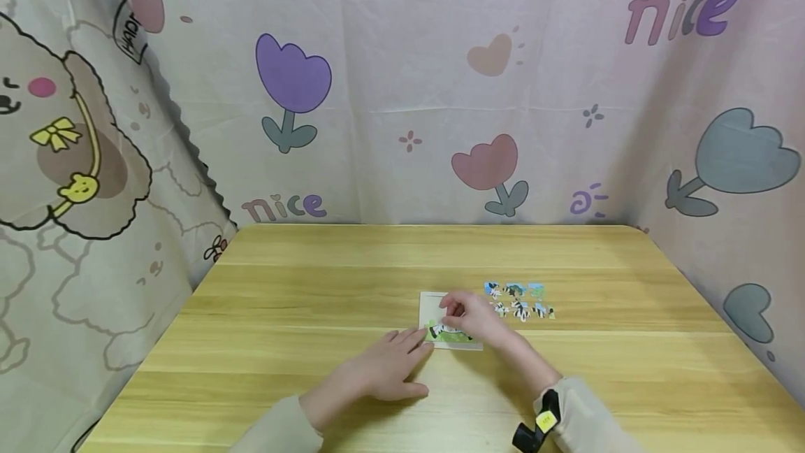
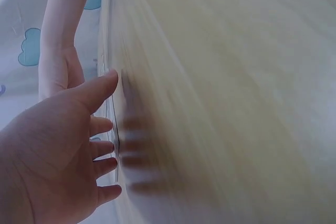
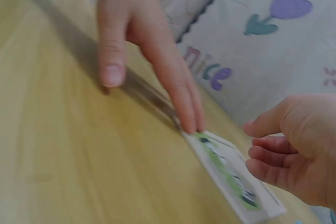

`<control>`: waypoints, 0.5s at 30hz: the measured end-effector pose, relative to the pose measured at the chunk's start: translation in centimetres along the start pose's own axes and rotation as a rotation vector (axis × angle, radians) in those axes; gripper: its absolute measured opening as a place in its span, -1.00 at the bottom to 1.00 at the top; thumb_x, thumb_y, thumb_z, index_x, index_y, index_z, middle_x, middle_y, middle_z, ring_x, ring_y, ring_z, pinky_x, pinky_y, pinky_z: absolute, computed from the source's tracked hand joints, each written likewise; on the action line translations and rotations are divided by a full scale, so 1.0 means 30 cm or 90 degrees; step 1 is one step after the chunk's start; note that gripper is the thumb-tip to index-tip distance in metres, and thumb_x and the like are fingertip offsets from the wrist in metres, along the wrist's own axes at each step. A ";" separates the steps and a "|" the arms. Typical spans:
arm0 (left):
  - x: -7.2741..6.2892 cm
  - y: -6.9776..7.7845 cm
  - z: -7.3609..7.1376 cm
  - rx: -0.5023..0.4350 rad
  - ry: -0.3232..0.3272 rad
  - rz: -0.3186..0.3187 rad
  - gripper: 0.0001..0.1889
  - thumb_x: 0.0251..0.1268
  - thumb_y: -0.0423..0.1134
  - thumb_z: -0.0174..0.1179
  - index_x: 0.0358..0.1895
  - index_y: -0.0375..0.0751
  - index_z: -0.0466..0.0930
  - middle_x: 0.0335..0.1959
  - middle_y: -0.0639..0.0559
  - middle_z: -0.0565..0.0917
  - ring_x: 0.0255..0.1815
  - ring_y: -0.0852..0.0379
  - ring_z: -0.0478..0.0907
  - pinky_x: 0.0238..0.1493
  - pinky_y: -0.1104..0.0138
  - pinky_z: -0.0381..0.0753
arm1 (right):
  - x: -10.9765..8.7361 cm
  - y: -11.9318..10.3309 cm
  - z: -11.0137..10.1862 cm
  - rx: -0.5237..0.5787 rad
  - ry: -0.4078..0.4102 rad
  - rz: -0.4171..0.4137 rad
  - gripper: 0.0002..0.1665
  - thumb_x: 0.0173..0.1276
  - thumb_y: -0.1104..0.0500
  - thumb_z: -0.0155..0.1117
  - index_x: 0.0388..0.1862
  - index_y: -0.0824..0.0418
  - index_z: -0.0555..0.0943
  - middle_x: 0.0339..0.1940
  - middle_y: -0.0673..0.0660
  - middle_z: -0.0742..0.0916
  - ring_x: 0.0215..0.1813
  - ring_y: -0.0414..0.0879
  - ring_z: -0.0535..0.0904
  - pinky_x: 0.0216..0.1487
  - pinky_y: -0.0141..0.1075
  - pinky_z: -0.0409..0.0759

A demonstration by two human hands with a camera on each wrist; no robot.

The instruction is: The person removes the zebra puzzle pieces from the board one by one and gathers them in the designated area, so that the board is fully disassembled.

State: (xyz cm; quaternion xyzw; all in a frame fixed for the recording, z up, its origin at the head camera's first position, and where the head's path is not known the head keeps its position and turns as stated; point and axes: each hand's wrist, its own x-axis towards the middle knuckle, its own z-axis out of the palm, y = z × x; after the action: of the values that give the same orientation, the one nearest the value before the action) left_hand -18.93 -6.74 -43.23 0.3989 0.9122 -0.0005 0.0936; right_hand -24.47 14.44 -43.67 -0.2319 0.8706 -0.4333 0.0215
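A white puzzle tray point(image 1: 430, 301) lies on the table, with printed pieces point(image 1: 451, 336) of green grass and black-and-white shapes fitted along its near part. My left hand point(image 1: 393, 368) is spread palm down, its fingertips resting at the tray's left edge. Over the tray's right side hovers my right hand point(image 1: 476, 318), fingers loosely bent. In the right wrist view a gap shows between the thumb and fingers of that hand point(image 3: 302, 150), and nothing is seen in it. Part of the tray is hidden under the right hand in the head view.
Several loose puzzle pieces point(image 1: 516, 291) lie in two rows right of the tray, blue, green and black-and-white. The wooden table point(image 1: 302, 285) reaches back to a patterned curtain point(image 1: 390, 89). A black strap device point(image 1: 544, 419) is on the right wrist.
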 end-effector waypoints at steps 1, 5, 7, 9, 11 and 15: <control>-0.005 -0.002 -0.001 0.000 -0.001 -0.003 -0.23 0.26 0.28 -0.08 0.42 -0.11 0.12 0.45 -0.10 0.06 0.44 -0.03 0.00 0.36 0.09 0.11 | 0.001 -0.003 0.012 -0.003 -0.007 -0.008 -0.79 0.12 0.37 0.31 -0.23 0.35 0.58 -0.48 -0.03 0.58 -0.40 -0.19 0.49 -0.38 -0.41 0.53; -0.023 -0.008 -0.007 -0.005 -0.002 -0.011 -0.23 0.27 0.26 -0.07 0.41 -0.16 0.13 0.45 -0.10 0.07 0.44 -0.03 0.01 0.36 0.09 0.12 | 0.005 -0.005 0.050 -0.012 -0.034 -0.026 -0.80 0.09 0.41 0.31 -0.25 0.34 0.57 -0.49 -0.03 0.58 -0.42 -0.22 0.49 -0.37 -0.43 0.53; -0.028 -0.010 -0.008 -0.003 0.001 -0.010 -0.23 0.28 0.26 -0.07 0.41 -0.18 0.14 0.45 -0.11 0.08 0.43 -0.03 0.01 0.36 0.09 0.13 | 0.007 -0.004 0.061 -0.018 -0.044 -0.016 -0.79 0.07 0.42 0.31 -0.26 0.33 0.57 -0.49 -0.03 0.57 -0.42 -0.21 0.48 -0.37 -0.43 0.53; -0.031 -0.011 -0.006 0.001 0.006 -0.008 -0.23 0.27 0.26 -0.06 0.41 -0.18 0.14 0.44 -0.12 0.08 0.43 -0.04 0.02 0.35 0.09 0.13 | 0.008 -0.001 0.069 -0.023 -0.050 -0.001 -0.78 0.06 0.42 0.32 -0.27 0.33 0.56 -0.49 -0.03 0.57 -0.41 -0.21 0.47 -0.38 -0.42 0.52; -0.033 -0.011 -0.003 0.005 0.010 -0.006 -0.23 0.27 0.26 -0.06 0.40 -0.19 0.15 0.44 -0.12 0.09 0.43 -0.04 0.03 0.35 0.09 0.13 | 0.010 0.001 0.074 -0.037 -0.052 0.002 -0.77 0.04 0.43 0.33 -0.27 0.33 0.57 -0.49 -0.01 0.56 -0.40 -0.19 0.47 -0.37 -0.41 0.51; -0.031 -0.013 0.002 0.005 0.011 -0.003 -0.23 0.27 0.25 -0.06 0.41 -0.18 0.14 0.45 -0.12 0.08 0.43 -0.04 0.02 0.36 0.10 0.12 | 0.013 0.001 0.075 -0.084 -0.055 -0.015 -0.73 -0.02 0.39 0.39 -0.27 0.34 0.59 -0.48 0.01 0.54 -0.38 -0.18 0.42 -0.35 -0.39 0.47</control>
State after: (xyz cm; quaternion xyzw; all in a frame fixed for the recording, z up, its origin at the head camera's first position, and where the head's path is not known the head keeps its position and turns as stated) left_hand -18.59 -7.70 -43.16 0.3969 0.9140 -0.0011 0.0842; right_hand -24.31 12.61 -45.04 -0.2612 0.8930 -0.3645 0.0386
